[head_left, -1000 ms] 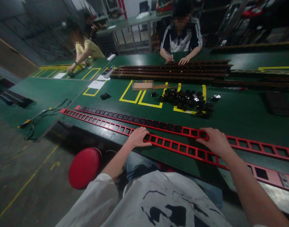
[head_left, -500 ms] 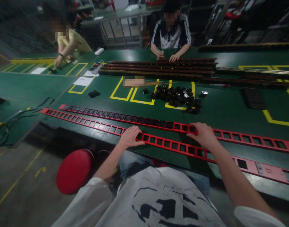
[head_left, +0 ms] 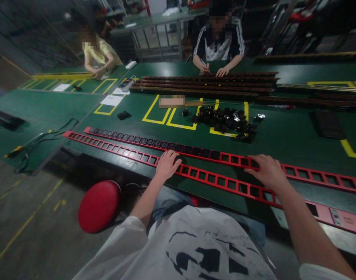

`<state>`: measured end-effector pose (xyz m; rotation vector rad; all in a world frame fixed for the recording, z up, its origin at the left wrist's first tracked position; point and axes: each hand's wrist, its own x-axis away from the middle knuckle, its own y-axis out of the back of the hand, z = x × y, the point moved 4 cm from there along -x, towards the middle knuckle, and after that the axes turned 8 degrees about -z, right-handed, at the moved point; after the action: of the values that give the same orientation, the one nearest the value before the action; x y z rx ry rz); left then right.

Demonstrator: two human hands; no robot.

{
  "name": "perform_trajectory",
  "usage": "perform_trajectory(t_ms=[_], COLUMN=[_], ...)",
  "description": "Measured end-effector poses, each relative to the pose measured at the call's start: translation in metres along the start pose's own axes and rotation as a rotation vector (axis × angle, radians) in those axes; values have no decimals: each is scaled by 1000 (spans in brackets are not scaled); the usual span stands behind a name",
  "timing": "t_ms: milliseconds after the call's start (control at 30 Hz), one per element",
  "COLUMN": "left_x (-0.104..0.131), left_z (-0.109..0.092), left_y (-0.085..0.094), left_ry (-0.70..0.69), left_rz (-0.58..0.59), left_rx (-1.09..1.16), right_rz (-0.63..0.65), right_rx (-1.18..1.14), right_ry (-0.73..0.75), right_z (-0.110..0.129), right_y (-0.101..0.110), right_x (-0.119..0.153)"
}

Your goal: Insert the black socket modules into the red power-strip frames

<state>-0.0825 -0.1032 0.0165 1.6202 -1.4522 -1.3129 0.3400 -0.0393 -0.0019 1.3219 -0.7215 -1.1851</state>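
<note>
Two long red slotted rails lie side by side on the green table. Black square pieces (head_left: pixel 171 146) fill the left slots of the far rail (head_left: pixel 229 158); slots to their right show open. My right hand (head_left: pixel 267 170) straddles the far rail, fingers on its far edge and thumb at its near edge. Over the near rail (head_left: pixel 211 178) rests my left hand (head_left: pixel 167 165), thumb apart from the fingers and nothing held; its fingertips reach the far rail's near edge. Beyond the rails is a pile of loose black pieces (head_left: pixel 224 118).
Long dark bars (head_left: pixel 207 83) lie across the table in front of a person (head_left: pixel 219 42) with a pen. Another person (head_left: pixel 103 54) sits at the far left. A dark flat object (head_left: pixel 328 123) lies right, cables (head_left: pixel 28 149) left, and a red stool (head_left: pixel 99 207) stands below.
The view has shifted, so the scene sits further right. My left hand has moved slightly forward toward the far rail. My right hand has slid a little right along it.
</note>
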Motion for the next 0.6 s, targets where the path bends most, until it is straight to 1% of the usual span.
perform_trajectory(t_ms=[100,233,333,600], left_x=[1,0,-1,0], left_z=[-2,-1,1,5], left_y=[0,-1,-3,-7], left_ry=[-15,8,38,85], left_rz=[-2,-19,-31,-52], left_rx=[-18,-50,-69,-91], right_rz=[-19,-54,-76,-66], right_rx=[-12,-18,-21,-12], right_ry=[9,20,25,22], right_z=[-1,2,9,30], right_y=[0,-4,-6,-8], right_x=[0,-5,-11,-22])
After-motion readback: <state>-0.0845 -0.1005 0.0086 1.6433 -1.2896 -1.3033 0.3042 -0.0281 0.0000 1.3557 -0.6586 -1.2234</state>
